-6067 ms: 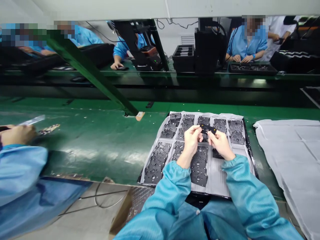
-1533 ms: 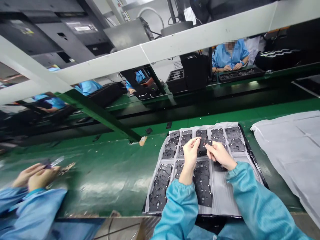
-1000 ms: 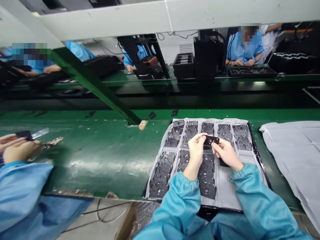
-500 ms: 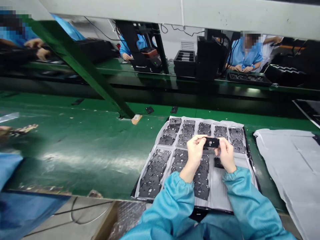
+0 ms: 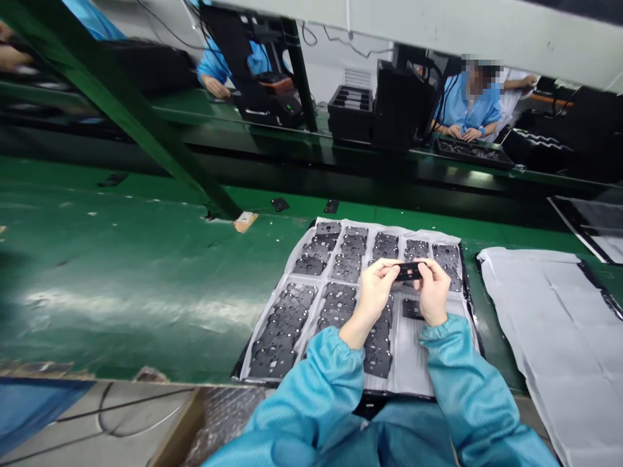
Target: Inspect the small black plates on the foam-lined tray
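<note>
Between my two hands is a small flat black plate (image 5: 407, 272) with cut-outs. My left hand (image 5: 376, 288) pinches its left end, and my right hand (image 5: 435, 290) grips the right end. Both are raised over a tray (image 5: 357, 385) lined with white sheet. Rows of similar black plates (image 5: 271, 331) lie overlapping in its compartments. A single black plate (image 5: 411, 309) rests below my hands in a front compartment, partly covered by my right hand. My forearms hide some plates in the front rows.
A white-covered tray (image 5: 559, 311) lies to the right. Two loose black plates, one of them here (image 5: 279, 205), lie behind the tray. A slanting green post (image 5: 160, 139) stands at left. Across the bench, a person (image 5: 470, 107) in blue works beside black boxes (image 5: 350, 113).
My view has swung, so the bench and trays sit further left in the picture. Both hands still hold the plate, its angle slightly changed. More of the single plate below shows.
</note>
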Demonstrator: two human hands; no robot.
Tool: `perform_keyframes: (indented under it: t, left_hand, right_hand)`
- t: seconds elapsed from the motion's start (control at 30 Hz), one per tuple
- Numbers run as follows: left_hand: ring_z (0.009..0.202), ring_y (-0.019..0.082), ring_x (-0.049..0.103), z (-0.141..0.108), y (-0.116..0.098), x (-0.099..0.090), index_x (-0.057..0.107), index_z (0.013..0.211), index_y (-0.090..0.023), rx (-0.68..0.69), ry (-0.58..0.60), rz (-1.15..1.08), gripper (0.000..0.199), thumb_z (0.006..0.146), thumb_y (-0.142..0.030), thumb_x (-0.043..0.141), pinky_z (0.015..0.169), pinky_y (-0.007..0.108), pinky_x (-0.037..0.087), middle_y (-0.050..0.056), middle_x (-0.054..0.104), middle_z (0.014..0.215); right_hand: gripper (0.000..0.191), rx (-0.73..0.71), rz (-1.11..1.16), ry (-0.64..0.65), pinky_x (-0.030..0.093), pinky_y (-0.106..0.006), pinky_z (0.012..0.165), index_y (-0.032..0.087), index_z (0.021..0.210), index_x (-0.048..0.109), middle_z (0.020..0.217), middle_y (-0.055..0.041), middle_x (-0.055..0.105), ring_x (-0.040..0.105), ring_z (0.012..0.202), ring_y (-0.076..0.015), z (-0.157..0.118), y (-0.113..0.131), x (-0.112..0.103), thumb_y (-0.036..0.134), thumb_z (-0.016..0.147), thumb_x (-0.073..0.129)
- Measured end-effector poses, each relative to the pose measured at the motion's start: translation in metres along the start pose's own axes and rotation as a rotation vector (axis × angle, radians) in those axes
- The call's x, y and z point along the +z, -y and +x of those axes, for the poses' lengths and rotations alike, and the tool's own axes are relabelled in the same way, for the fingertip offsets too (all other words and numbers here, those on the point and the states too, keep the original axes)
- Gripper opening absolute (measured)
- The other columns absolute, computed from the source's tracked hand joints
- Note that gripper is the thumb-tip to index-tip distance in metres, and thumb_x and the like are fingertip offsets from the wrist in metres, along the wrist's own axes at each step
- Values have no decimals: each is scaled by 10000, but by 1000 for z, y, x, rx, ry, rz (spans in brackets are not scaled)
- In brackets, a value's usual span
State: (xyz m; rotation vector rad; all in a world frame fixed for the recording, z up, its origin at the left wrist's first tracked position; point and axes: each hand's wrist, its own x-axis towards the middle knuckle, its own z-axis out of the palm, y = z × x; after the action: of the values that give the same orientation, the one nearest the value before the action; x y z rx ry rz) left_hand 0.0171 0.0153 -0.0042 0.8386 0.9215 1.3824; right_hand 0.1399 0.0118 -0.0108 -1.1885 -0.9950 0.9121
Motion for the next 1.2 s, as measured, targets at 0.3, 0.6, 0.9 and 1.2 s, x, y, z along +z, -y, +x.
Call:
perform_keyframes:
  t: [0.3, 0.6, 0.9, 1.2]
  left_hand:
    - [664, 127, 633, 2, 10, 2, 726, 850, -144, 77, 27, 39, 173, 735, -273, 711, 663, 237, 501, 36, 718, 772]
    - [1017, 235, 657, 9, 7, -7, 597, 1190, -142, 136, 252, 161, 445, 776, -284, 677, 913, 380, 508, 133, 690, 1110]
    - [1437, 417, 219, -6, 38, -13, 558, 1179, -107, 394, 746, 1145, 602, 645, -197, 822, 1153, 545, 265, 246, 369, 1469]
    - [1285, 320, 450, -2, 47, -12, 574, 1120, -139, 541, 664, 1249, 434, 752, -275, 761, 1071, 449, 363, 157, 523, 1307]
  right_hand:
    - [255, -37, -198, -77, 350, -227, 460, 183, 822, 576, 804, -36, 580, 483, 589, -112, 7, -4, -5, 421, 830, 485]
    - [279, -106, -231, 127, 379, -229, 406, 167, 962, 673, 812, -21, 631, 483, 453, -67, 26, 40, -41, 398, 806, 674]
    - [443, 144, -217, -50, 474, -210, 496, 190, 1120, 609, 820, -5, 596, 605, 606, -104, -56, 36, -141, 340, 741, 781]
    - [499, 314, -253, 37, 560, -290, 716, 199, 1187, 584, 989, -52, 634, 637, 737, -134, -103, 12, -147, 349, 752, 779]
